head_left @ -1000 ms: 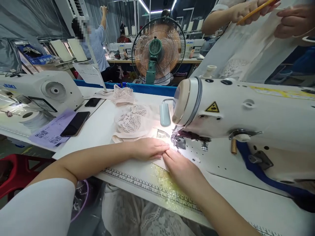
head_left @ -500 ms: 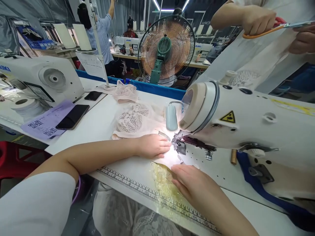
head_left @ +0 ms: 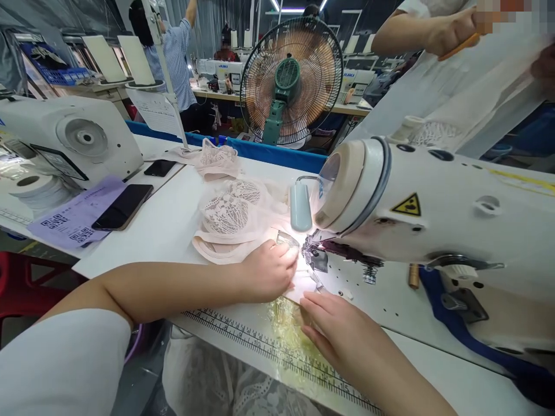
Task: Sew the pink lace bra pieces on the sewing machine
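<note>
A white sewing machine [head_left: 437, 214] stands on the white table [head_left: 173, 225], its lamp lighting the needle area [head_left: 313, 259]. My left hand [head_left: 269, 271] is curled, fingers closed on the pale fabric piece [head_left: 299, 281] just left of the presser foot. My right hand [head_left: 340, 338] lies flat with fingers stretched out on the table in front of the needle, pressing the fabric's near edge. A lace bra [head_left: 232, 216] lies behind my left hand, part of the same pale cloth.
A printed ruler [head_left: 277, 352] runs along the table's front edge. Two phones [head_left: 122, 206] and a purple sheet [head_left: 73, 219] lie at left beside another sewing machine [head_left: 73, 138]. A fan [head_left: 291, 81] stands behind. A co-worker's hands [head_left: 451, 32] hold white cloth at top right.
My left hand has curled from flat into a closed grip on the fabric by the presser foot. My right hand slid back toward me, away from the needle.
</note>
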Tool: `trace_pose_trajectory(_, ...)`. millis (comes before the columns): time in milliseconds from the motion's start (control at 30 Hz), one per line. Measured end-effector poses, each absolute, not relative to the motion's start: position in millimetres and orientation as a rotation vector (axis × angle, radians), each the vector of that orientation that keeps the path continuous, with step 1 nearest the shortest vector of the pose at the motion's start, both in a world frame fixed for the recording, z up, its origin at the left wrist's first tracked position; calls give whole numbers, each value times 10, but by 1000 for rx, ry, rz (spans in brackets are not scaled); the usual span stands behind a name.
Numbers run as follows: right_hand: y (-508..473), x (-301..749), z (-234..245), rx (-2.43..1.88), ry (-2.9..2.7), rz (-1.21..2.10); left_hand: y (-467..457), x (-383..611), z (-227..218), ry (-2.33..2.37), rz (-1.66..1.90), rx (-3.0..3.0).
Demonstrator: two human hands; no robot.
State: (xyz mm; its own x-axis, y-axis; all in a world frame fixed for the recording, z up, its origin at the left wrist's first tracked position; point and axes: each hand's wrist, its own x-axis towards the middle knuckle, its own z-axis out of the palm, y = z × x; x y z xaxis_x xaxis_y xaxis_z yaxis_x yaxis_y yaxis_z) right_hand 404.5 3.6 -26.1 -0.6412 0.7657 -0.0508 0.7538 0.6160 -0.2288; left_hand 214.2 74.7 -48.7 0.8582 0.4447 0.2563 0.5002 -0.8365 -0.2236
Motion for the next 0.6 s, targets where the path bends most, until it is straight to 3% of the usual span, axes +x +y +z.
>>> trace_pose_trajectory(300,11,4041,-265,-1352,-2814,425,656,2104,-475,-740,-69,-2861)
trace_pose_trajectory(600,-5,4140,-365,-1117,-2795,353,673,2152,-480,-652,-125,-2865)
